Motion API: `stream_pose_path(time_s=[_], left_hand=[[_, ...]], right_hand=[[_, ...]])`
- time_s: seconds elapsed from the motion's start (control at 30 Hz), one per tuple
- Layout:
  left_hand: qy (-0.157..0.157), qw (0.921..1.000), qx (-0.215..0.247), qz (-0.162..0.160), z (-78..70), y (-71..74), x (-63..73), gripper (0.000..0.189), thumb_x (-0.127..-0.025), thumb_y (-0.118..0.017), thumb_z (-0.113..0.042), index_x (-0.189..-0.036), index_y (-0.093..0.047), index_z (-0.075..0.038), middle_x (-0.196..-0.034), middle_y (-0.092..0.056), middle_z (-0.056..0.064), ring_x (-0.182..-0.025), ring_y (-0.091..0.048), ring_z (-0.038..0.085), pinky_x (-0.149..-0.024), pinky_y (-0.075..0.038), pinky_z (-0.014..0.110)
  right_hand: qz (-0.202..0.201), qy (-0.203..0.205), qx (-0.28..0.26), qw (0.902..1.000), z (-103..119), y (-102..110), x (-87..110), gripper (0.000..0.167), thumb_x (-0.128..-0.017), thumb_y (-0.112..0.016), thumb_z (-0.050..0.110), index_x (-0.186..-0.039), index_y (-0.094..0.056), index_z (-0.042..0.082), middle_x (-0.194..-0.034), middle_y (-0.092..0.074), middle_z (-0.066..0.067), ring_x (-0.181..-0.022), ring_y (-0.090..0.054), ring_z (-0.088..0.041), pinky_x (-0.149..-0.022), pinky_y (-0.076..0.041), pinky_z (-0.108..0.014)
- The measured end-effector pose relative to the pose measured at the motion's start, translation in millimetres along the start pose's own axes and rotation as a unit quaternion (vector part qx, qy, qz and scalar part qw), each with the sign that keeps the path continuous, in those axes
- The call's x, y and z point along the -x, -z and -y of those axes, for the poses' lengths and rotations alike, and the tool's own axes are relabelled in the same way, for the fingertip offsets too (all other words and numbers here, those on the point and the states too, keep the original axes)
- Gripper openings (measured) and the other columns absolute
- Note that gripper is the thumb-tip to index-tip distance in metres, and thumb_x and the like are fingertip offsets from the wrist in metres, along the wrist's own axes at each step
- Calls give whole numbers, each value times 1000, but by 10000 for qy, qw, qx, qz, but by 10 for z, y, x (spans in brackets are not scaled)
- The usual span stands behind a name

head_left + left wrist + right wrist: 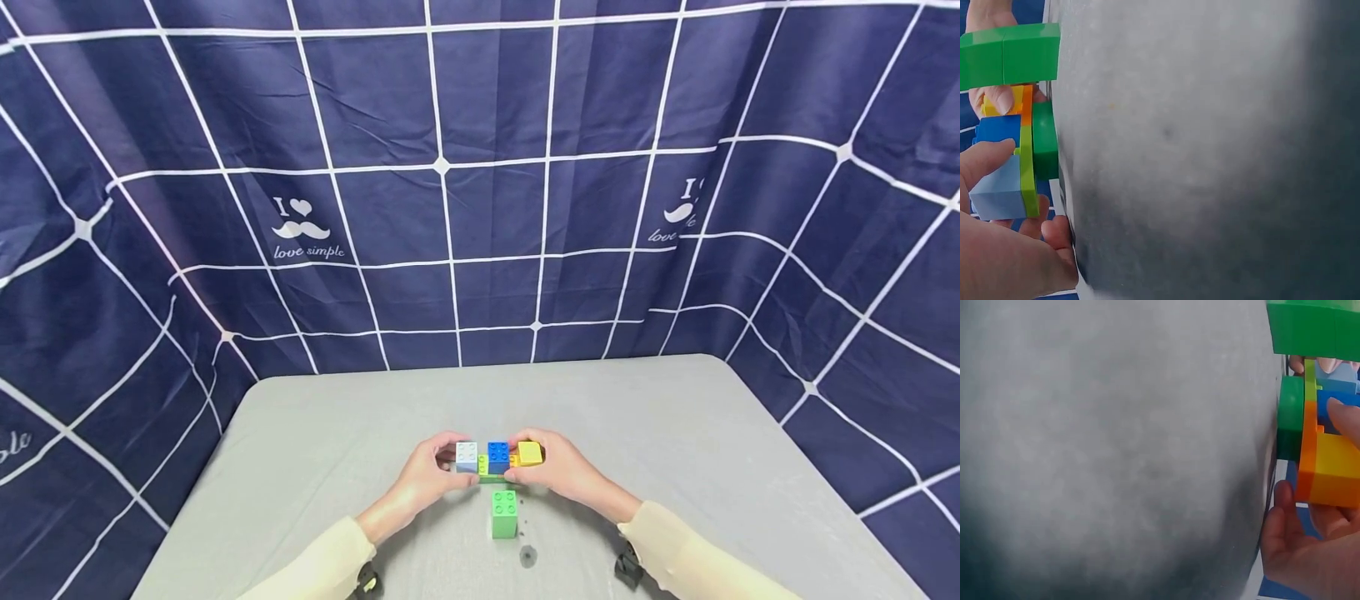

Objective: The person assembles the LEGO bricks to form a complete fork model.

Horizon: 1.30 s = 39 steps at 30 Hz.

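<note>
In the middle of the table is a build of toy bricks: a dark green brick [1045,140] at the bottom, a lime-green flat brick [1029,169] and an orange flat brick [1307,450] side by side on it. On top sit a light blue brick [467,456], a blue brick [498,457] and a yellow brick [529,452]. My left hand [432,467] grips the build's left end, thumb on the light blue brick's near side. At the other end my right hand [558,462] holds it around the yellow brick, its thumb against the blue brick.
Nearer to me than the build, a green stack [504,514] of two toy bricks stands upright on the grey table [337,433]. A dark spot [528,556] marks the tabletop. Dark blue checked curtains [495,208] enclose the back and sides.
</note>
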<state>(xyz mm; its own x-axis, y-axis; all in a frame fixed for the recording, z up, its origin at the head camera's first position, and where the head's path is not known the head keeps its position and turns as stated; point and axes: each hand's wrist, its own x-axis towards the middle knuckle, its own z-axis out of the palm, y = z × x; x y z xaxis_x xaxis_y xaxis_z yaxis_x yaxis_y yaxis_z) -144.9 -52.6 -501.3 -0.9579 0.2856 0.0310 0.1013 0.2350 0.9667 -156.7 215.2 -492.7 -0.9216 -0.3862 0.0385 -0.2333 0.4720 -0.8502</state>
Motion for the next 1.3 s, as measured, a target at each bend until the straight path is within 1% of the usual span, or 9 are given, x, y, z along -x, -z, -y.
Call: stream_pose_path(time_s=[0.17, 0.33, 0.5, 0.63, 0.7, 0.8, 0.9, 1.07, 1.3], left_hand=[[9, 9999, 85, 113, 14, -20, -56, 56, -76, -90, 4, -129, -73, -1, -103, -72, 3, -90, -62, 18, -78, -51, 28], [121, 9998, 71, 163, 11, -46, -65, 46, -76, -88, 8, -119, -76, 1, -99, -74, 2, -86, -64, 16, -76, -54, 30], [53, 9999, -76, 94, 16, -81, -69, 39, -75, -90, 8, -111, -78, -1, -96, -74, 1, -86, -65, 15, -78, -55, 30], [-67, 9999, -86, 70, 21, -106, -78, 36, -75, -91, 8, -107, -78, 0, -94, -75, 1, -85, -65, 13, -77, -55, 28], [-64, 9999, -73, 54, 23, -110, -78, 35, -74, -91, 7, -106, -78, 0, -92, -75, 1, -83, -64, 13, -75, -55, 28], [-7, 9999, -96, 63, 27, -107, -78, 34, -75, -92, 5, -105, -78, -2, -91, -74, 1, -82, -64, 14, -75, -54, 29], [34, 9998, -123, 143, 23, -102, -76, 33, -77, -93, 3, -105, -77, -3, -92, -74, 0, -85, -65, 15, -78, -55, 31], [66, 9997, -67, 244, -1, -79, -72, 34, -78, -94, 1, -108, -78, -4, -94, -74, 0, -87, -65, 15, -81, -54, 35], [189, 9996, -47, 214, -51, -31, -56, 36, -78, -96, -4, -109, -79, -4, -95, -77, 1, -87, -68, 16, -81, -55, 34]], right_hand=[[49, 56, -67, 10000, -3, 30, 2, 35, -81, -92, 10, -111, -73, 10, -100, -68, -2, -88, -58, -20, -74, -49, -31], [41, 0, -55, 10000, 15, 34, 4, 37, -77, -92, 5, -108, -71, 10, -96, -66, -1, -86, -58, -20, -74, -49, -31], [47, -74, 205, 9998, 31, 40, 11, 36, -75, -93, 5, -104, -73, 12, -91, -66, 0, -83, -58, -19, -71, -49, -32], [15, -182, 237, 9996, 34, 43, 9, 34, -73, -93, 8, -101, -74, 13, -87, -65, 2, -80, -58, -18, -68, -48, -31], [17, -227, 221, 9995, 32, 43, 5, 33, -74, -93, 9, -101, -74, 14, -86, -65, 2, -79, -58, -17, -68, -48, -31], [56, -322, 141, 9994, 29, 47, 5, 32, -74, -92, 9, -99, -73, 14, -85, -65, 2, -80, -58, -18, -68, -48, -32], [110, -390, 17, 9992, 29, 58, 16, 31, -75, -91, 8, -99, -73, 14, -85, -64, 1, -81, -58, -18, -67, -47, -32], [179, -364, -299, 9987, 30, 76, 36, 30, -77, -90, 7, -101, -73, 11, -85, -65, -1, -81, -58, -19, -67, -47, -30], [185, -410, -650, 9969, 37, 88, 47, 33, -80, -91, 8, -108, -75, 8, -91, -70, -1, -87, -60, -19, -74, -50, -30]])
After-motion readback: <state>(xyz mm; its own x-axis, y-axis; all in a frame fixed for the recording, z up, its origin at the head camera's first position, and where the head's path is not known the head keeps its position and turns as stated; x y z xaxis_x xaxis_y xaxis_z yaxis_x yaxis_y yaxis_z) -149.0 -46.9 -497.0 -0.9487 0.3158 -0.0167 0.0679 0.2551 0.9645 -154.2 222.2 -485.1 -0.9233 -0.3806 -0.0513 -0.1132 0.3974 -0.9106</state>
